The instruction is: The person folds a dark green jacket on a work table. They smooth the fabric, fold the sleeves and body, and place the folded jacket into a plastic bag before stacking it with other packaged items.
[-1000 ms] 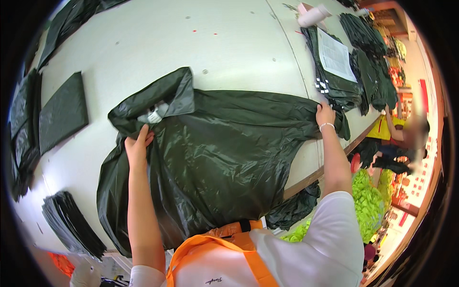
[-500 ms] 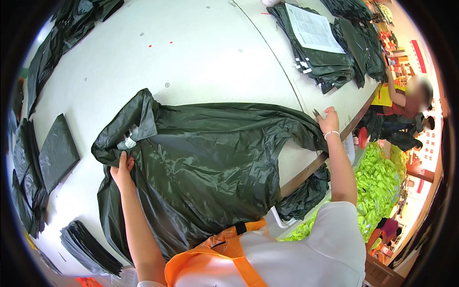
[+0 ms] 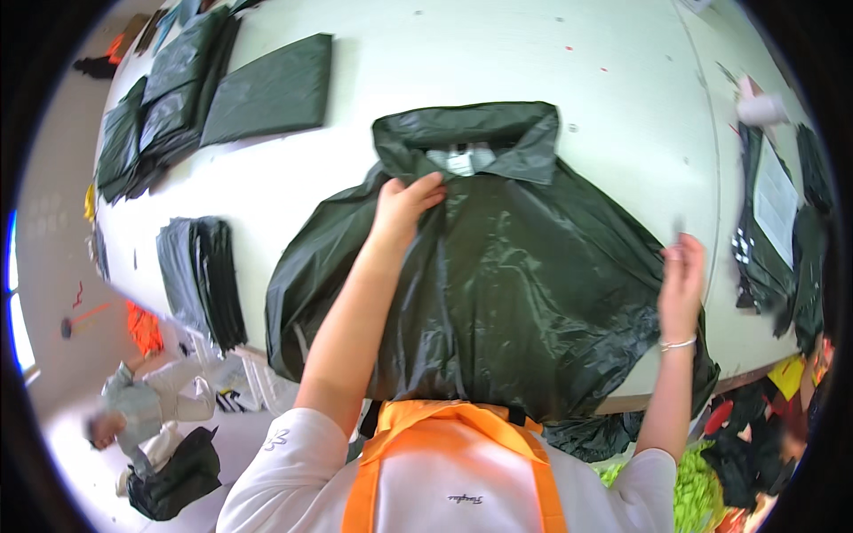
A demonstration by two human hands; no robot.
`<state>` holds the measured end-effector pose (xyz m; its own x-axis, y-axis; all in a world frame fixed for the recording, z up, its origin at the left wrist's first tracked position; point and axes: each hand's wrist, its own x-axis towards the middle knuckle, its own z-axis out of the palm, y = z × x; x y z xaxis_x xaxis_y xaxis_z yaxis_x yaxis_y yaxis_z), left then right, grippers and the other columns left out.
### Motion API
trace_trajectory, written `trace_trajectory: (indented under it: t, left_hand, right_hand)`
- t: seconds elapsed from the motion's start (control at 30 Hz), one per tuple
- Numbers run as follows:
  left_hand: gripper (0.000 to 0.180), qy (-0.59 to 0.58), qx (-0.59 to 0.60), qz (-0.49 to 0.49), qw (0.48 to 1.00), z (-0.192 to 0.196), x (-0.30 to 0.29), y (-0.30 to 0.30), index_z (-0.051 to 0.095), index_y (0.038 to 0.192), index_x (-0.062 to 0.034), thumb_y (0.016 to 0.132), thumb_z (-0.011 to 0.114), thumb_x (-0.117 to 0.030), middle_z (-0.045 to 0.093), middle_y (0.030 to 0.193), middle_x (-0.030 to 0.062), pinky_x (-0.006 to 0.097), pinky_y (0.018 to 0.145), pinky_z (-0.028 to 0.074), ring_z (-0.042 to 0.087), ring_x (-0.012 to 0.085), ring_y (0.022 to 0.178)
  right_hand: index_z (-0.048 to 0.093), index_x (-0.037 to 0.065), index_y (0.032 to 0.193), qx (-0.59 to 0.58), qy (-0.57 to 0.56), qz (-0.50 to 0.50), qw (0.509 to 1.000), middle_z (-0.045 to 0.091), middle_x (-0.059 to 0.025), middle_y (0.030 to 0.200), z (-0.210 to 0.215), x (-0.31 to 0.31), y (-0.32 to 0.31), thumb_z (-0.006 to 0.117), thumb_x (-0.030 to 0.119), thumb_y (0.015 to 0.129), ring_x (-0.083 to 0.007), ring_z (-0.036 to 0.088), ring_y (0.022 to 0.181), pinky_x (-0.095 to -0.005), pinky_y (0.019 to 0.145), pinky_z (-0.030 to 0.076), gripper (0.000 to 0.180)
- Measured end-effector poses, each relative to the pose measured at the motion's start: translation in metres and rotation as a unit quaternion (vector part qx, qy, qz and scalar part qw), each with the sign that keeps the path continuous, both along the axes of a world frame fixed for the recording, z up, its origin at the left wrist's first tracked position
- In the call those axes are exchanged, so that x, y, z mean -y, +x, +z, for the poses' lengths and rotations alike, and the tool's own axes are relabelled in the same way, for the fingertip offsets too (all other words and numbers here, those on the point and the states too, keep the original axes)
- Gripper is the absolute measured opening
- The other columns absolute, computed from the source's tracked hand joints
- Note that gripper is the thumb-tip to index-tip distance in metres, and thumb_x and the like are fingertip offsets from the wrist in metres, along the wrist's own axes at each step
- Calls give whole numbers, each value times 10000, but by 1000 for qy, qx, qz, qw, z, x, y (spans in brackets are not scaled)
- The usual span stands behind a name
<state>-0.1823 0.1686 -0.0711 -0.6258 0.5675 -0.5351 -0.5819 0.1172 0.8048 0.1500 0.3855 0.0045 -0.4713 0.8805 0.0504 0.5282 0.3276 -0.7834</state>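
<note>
Head view: a pale grey wall (image 3: 53, 169) and a light floor (image 3: 200, 484) fill the left of the room, curved by the lens. A broad whitish surface (image 3: 622, 124) takes up most of the middle, running up to the person's body. Spread over its near edge, collar pointing away, is a shiny dark green jacket (image 3: 524, 302), its lower part reaching the person's white shirt (image 3: 426, 497) and orange straps (image 3: 362, 484). At lower left, off the surface, a co-worker (image 3: 133, 413) in a pale top bends by a dark bundle (image 3: 175, 475); at lower right, below the edge, is a lime-green heap (image 3: 697, 493). Dark folded piles (image 3: 178, 80) lie at the far left, a flat folded piece (image 3: 271, 91) beside them, and a stack of thin folded cloth (image 3: 203, 280) nearer the jacket. On the right, another dark stack (image 3: 762, 275) carries a paper sheet (image 3: 775, 204). The left hand (image 3: 402, 202) touches the jacket at the collar's base, fingers bent; whether they pinch it, I cannot tell. The right hand (image 3: 680, 289) is at the sleeve's outer edge, fingers bent close together and blurred, their hold unclear. A white roll (image 3: 762, 109) lies beyond; smaller are the collar's white label (image 3: 460, 163), the right wrist's bracelet (image 3: 678, 345) and two red dots (image 3: 569, 48).
</note>
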Motion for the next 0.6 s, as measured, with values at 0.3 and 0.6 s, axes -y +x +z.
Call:
trace_trajectory:
  t: [0.3,0.6]
  left_hand:
    - [113,110,79,31,990,3,4,13,621,944,-21,852,637,-84,658,915,71,316,778,511,634,171,842]
    - [114,115,74,22,990,-7,6,12,617,958,-7,863,621,-69,659,948,77,346,820,504,633,185,879]
  right_hand:
    - [551,25,944,-17,-41,142,989,622,-135,829,-42,124,-186,658,189,854,-276,619,685,-358,609,495,216]
    - [549,26,919,19,-21,128,991,619,-127,814,-39,133,-196,647,230,865,-290,611,665,-371,594,484,233]
